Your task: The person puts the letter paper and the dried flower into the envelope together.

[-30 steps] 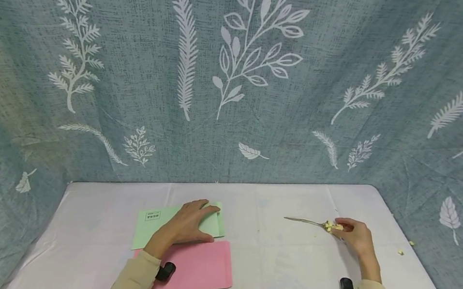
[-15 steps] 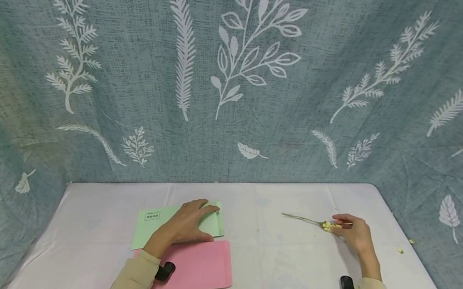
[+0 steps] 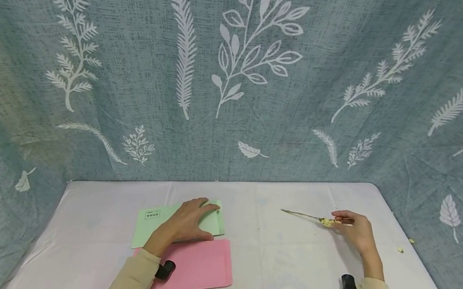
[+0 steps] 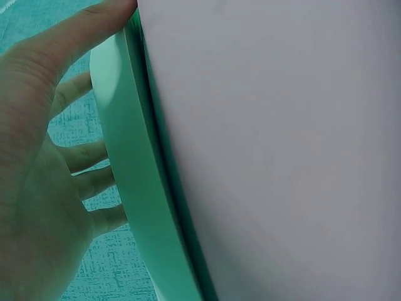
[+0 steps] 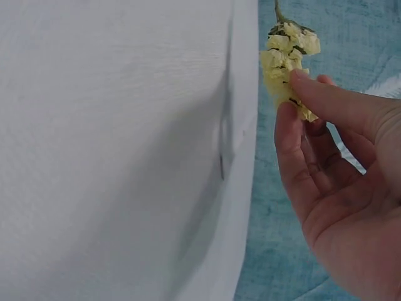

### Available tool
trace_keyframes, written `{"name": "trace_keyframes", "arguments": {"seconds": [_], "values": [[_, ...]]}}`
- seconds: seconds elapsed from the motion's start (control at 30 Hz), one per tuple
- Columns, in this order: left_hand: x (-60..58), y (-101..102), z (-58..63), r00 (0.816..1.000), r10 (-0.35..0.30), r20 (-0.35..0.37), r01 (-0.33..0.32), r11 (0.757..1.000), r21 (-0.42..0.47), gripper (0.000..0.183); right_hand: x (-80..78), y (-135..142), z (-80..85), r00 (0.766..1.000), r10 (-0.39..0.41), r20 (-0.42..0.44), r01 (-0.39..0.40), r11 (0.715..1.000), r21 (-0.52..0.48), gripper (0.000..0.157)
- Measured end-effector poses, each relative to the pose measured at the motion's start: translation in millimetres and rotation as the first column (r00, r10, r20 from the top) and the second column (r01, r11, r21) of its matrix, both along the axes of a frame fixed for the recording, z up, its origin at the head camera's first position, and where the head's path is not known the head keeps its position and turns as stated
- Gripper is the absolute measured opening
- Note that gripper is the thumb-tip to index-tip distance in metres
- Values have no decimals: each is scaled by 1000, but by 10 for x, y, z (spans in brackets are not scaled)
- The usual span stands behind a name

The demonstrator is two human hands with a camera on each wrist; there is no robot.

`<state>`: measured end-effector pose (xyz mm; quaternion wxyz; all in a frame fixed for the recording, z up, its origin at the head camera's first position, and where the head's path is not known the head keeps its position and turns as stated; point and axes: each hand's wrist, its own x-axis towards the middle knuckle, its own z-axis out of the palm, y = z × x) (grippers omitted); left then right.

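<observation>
My left hand [image 3: 188,222] spans the pale green envelope [image 3: 155,222], thumb at its near edge and fingers at its far edge. Bowed upward, the green envelope [image 4: 144,163] shows in the left wrist view between thumb and fingers of that hand [image 4: 44,163]. Over the right part of the table, my right hand [image 3: 356,231] pinches a dried flower sprig [image 3: 326,222] by its pale yellow blossoms, the thin stem pointing left. The right wrist view shows the blossoms [image 5: 285,56] between thumb and fingertips of the right hand [image 5: 351,188].
A pink envelope [image 3: 198,267] lies nearer, below the left hand and partly under the forearm. Small yellow petals [image 3: 400,250] lie at the right edge of the white-covered table [image 3: 270,247]. A patterned green-blue curtain [image 3: 238,91] hangs behind.
My right hand has lifted slightly away from me, and the flower sprig has shifted a little up and left with its stem. The left hand and both envelopes stay where they were.
</observation>
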<state>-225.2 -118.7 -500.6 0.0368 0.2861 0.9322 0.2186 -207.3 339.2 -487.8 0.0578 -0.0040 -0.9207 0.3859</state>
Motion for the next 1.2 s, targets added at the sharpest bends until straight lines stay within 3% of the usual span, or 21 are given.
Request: {"name": "trace_keyframes", "arguments": {"seconds": [0.3, 0.7, 0.97, 1.2], "values": [[11, -14, 0, 1000, 8, 5, -8, 1000, -2, 78, 50, -76, 159, 999, 21, -50, -22, 1000, -10, 29], [14, -22, -24, 1000, 13, 20, -12, 1000, -7, 78, 69, -98, 240, 1000, 6, -3, -6, 993, -118, 37], [15, -13, -27, 1000, 10, 10, -10, 1000, -6, 78, 23, -187, 153, 999, 36, 12, -33, 982, -184, 38], [15, -12, -32, 1000, 13, 3, -13, 1000, -5, 78, -25, -395, -17, 996, 82, 21, -73, 957, -281, 36]]}}
